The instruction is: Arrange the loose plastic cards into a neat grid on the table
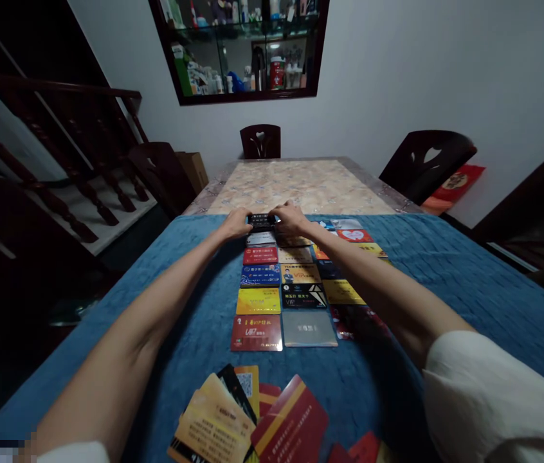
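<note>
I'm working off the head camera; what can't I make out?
In the head view:
Third-column yellow card: right end hidden by the right forearm.
Loose tan card: print too small.
Large red card: lower part cut off by the bottom edge.
Black card between left hand and right hand: lettering too small.

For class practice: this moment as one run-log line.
left hand: black card, left end; right hand: its right end; nearby: card rows, blue cloth; foreground: loose cards

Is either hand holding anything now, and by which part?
The black card, by its two short ends: left hand at the left, right hand at the right. Whether it is lifted can't be told.
</note>
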`<state>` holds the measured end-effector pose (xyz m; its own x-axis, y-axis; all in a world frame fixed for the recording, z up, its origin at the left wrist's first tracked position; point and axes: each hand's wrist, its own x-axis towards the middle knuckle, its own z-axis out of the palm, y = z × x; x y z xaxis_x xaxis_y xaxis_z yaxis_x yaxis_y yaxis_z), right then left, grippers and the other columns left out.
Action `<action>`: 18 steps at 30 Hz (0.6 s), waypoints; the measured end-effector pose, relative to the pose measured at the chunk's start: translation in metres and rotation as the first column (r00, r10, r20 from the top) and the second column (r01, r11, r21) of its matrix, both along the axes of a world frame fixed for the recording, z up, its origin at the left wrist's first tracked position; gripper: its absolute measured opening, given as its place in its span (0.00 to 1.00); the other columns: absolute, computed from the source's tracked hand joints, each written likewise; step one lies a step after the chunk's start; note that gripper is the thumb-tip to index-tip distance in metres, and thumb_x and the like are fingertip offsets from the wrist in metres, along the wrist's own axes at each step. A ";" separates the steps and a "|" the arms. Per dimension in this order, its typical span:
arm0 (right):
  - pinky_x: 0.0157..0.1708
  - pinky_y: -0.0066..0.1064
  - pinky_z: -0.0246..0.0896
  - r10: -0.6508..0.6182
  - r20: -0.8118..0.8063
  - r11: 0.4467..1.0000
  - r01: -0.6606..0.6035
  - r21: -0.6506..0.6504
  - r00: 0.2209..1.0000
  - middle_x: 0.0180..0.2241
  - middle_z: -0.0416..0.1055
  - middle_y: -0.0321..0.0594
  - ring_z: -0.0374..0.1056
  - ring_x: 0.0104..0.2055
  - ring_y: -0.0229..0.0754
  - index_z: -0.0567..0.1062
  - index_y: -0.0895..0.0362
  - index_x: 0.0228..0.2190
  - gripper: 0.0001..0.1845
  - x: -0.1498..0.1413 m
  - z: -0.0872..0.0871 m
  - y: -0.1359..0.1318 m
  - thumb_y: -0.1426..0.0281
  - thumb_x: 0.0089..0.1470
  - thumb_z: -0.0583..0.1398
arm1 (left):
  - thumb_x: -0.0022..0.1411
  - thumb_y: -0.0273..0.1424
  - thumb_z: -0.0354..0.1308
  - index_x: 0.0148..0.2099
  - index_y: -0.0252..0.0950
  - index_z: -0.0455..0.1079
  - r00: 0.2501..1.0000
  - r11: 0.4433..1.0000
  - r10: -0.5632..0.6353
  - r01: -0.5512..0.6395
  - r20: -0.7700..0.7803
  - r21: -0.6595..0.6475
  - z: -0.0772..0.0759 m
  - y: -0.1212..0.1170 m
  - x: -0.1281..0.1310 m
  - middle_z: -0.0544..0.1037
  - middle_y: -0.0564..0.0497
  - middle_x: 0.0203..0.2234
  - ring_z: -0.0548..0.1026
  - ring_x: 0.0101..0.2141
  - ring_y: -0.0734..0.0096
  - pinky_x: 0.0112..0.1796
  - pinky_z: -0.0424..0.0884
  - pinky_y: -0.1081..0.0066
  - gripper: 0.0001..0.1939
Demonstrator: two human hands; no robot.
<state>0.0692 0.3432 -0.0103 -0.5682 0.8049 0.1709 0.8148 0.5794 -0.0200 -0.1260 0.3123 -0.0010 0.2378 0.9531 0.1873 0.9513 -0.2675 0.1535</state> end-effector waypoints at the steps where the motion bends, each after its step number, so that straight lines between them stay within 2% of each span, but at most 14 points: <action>1: 0.47 0.44 0.55 -0.003 0.006 1.000 0.003 -0.006 1.000 0.56 0.71 0.45 0.58 0.57 0.58 0.73 0.49 0.55 0.26 -0.002 -0.001 0.002 0.72 0.55 0.57 | 0.52 0.26 0.56 0.49 0.31 0.77 1.000 1.000 0.005 -0.005 0.002 -0.012 -0.001 0.002 -0.001 0.80 0.44 0.44 0.75 0.47 0.58 0.50 0.70 0.68 0.21; 9: 0.51 0.52 0.54 -0.020 0.053 0.998 0.023 -0.055 0.998 0.55 0.72 0.47 0.57 0.58 0.62 0.73 0.49 0.56 0.29 -0.010 -0.007 0.012 0.73 0.52 0.58 | 0.52 0.27 0.56 0.48 0.32 0.78 0.999 0.996 0.036 -0.034 0.030 -0.082 -0.011 0.012 -0.005 0.82 0.47 0.40 0.78 0.41 0.61 0.44 0.72 0.71 0.21; 18: 0.51 0.49 0.55 -0.044 0.082 0.993 0.053 -0.108 0.996 0.50 0.76 0.47 0.58 0.58 0.62 0.74 0.48 0.56 0.30 -0.012 -0.003 0.010 0.72 0.50 0.58 | 0.52 0.27 0.57 0.47 0.31 0.78 0.999 0.993 0.019 -0.013 0.049 -0.117 -0.014 0.017 -0.007 0.83 0.45 0.40 0.78 0.42 0.60 0.44 0.72 0.71 0.20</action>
<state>0.0569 0.3532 -0.0135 -0.5364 0.8432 0.0354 0.8433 0.5372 -0.0154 -0.1326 0.3291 -0.0149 0.2158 0.9727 0.0855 0.9455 -0.2300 0.2303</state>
